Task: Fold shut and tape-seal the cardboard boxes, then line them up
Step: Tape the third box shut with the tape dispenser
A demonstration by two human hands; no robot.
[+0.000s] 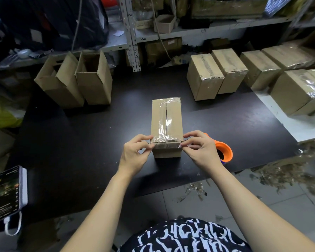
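Pinching tape [165,141] on box [166,115], left hand [135,153] and right hand [199,149]; sealed boxes [205,77] far-right bench [76,142] corner, open boxes [94,80] far-left pending.

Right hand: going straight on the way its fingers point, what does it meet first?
The box, most likely: the right hand pinches tape at its near right corner; the left hand lies beyond.

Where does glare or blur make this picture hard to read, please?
Head view: glare whitens the clear tape on the centre box and the sealed boxes; the right edge and floor debris are blurred; left hand and right hand are sharp.
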